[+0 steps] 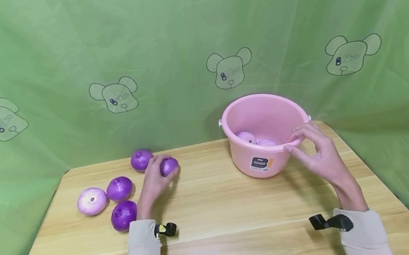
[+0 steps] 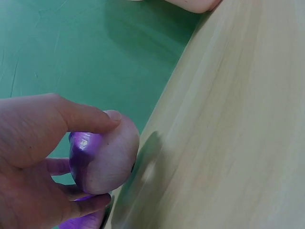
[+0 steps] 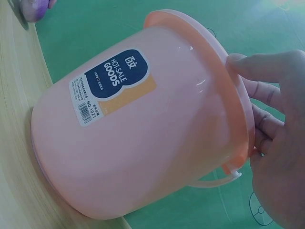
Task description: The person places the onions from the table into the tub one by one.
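My left hand (image 1: 154, 181) grips a purple onion (image 1: 169, 166) near the table's back edge. In the left wrist view the thumb lies over the onion's pale side (image 2: 112, 164), with fingers beneath; whether it touches the table I cannot tell. Close behind that hand sits another purple onion (image 1: 141, 160). Farther left are two dark purple onions (image 1: 119, 188) and a paler one (image 1: 92, 201). With thumb and fingers, my right hand (image 1: 317, 152) pinches the rim of a pink bucket (image 3: 143, 143), which stands upright at the back right. Pale onions (image 1: 246, 137) lie inside it.
The wooden table (image 1: 218, 218) ends at a green curtain (image 1: 178, 61) printed with mouse heads, which hangs behind and at both sides. A white handle (image 3: 219, 181) hangs at the bucket's side. Each wrist wears a black strap-on camera (image 1: 170, 229).
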A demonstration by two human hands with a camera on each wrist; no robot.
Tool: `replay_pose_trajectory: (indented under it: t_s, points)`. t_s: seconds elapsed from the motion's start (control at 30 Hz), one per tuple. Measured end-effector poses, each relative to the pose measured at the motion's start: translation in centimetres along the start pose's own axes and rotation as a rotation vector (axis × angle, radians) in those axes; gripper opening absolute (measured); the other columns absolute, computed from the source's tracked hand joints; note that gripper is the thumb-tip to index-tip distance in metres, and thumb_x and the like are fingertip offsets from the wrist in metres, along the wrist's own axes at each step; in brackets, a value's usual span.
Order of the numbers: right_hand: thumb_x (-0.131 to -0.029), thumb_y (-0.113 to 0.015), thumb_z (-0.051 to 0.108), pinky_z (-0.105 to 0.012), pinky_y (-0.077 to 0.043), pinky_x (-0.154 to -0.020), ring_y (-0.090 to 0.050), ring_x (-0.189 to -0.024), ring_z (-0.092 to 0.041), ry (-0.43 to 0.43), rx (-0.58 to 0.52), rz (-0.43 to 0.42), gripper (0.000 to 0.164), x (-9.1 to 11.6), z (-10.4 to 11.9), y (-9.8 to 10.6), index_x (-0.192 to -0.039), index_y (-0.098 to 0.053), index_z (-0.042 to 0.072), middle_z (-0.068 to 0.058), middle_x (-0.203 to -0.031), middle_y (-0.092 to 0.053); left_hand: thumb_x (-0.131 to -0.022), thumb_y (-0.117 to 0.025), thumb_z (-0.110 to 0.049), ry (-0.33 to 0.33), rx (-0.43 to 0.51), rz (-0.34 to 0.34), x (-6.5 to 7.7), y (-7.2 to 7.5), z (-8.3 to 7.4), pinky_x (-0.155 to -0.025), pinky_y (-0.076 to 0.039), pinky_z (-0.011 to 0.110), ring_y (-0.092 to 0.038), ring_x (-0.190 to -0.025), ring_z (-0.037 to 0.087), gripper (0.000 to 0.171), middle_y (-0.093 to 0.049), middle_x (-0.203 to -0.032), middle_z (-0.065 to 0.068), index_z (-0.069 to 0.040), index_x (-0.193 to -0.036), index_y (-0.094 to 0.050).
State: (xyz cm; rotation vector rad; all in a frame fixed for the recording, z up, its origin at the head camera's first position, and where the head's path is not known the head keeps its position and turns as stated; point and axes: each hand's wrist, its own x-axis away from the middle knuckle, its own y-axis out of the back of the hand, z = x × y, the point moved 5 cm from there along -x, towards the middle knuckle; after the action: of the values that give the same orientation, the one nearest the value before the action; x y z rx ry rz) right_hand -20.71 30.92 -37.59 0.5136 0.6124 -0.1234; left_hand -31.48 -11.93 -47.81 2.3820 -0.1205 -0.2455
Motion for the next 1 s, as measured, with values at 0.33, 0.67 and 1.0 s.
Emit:
replay_pose_trajectory:
  t_s: [0.33, 0.67, 1.0]
  points:
    - [-0.082, -0.079, -0.008, -0.035, -0.026, -0.122, -0.052, -0.117, -0.011, -0.037, 0.006, 0.011, 0.021, 0.1, -0.2, -0.1, -0.096, -0.068, 0.003, -0.009, -0.108, -0.065, -0.088, -0.081, -0.017, 0.003, 0.049, -0.053, 0.4, 0.7, -0.5, -0.106, -0.043, 0.066, -0.048, -0.131, 0.044, 0.055, -0.048, -0.146, 0.021, -0.013, -0.138, -0.058]
    - [-0.083, -0.079, -0.008, -0.043, -0.021, -0.124, -0.051, -0.119, -0.010, -0.041, -0.004, 0.006, 0.021, 0.2, 0.0, 0.0, -0.097, -0.069, 0.003, -0.010, -0.109, -0.065, -0.087, -0.081, -0.014, -0.029, 0.061, -0.099, 0.9, 1.8, -1.1, -0.108, -0.042, 0.065, -0.048, -0.131, 0.044, 0.054, -0.048, -0.147, 0.019, -0.013, -0.137, -0.060]
    - [-0.084, -0.079, -0.006, -0.052, -0.018, -0.124, -0.050, -0.119, -0.009, -0.054, -0.005, 0.006, 0.020, 0.2, -0.2, 0.1, -0.098, -0.068, 0.004, -0.008, -0.109, -0.064, -0.085, -0.082, -0.011, -0.064, 0.046, -0.133, 1.4, 2.7, -2.5, -0.107, -0.042, 0.066, -0.047, -0.132, 0.045, 0.057, -0.048, -0.147, 0.020, -0.013, -0.137, -0.060]
